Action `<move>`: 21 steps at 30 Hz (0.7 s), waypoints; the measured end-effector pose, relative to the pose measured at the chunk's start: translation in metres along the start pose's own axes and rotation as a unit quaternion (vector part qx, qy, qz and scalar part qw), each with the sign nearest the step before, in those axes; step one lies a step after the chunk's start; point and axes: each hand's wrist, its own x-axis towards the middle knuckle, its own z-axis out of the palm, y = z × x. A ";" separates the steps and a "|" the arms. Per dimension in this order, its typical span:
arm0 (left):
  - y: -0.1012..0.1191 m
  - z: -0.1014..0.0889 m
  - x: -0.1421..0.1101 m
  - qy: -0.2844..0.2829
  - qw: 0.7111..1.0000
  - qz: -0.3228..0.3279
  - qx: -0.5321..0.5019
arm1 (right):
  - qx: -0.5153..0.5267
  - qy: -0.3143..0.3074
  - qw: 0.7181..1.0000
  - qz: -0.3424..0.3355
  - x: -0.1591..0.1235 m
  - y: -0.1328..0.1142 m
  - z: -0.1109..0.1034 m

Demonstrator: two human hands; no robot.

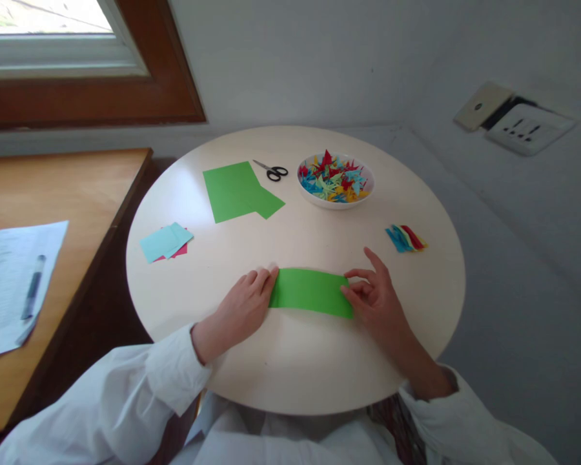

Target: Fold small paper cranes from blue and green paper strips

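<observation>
A green paper strip lies crosswise near the front of the round white table, its right end slightly raised. My left hand has its fingers together on the strip's left end, against the table. At the right end, my right hand pinches the paper's edge between thumb and fingers, with one finger stretched up and away. Beyond the strip lie a larger green sheet and a small green piece that overlaps its corner.
Black-handled scissors lie at the back beside a white bowl of colourful folded paper cranes. Light blue and pink paper pieces sit at left, thin coloured folded papers at right. A wooden desk stands left, bearing papers and a pen.
</observation>
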 end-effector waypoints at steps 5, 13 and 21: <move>0.000 0.002 0.000 0.010 1.000 -0.005 -0.010 | -0.016 0.004 1.000 -0.025 -0.007 -0.001 0.004; -0.001 0.001 -0.001 0.018 1.000 0.001 -0.020 | -0.117 -0.015 0.990 -0.083 -0.012 0.007 0.003; -0.001 0.000 -0.001 0.014 1.000 0.006 -0.021 | -0.130 -0.011 0.988 -0.081 -0.014 0.007 0.001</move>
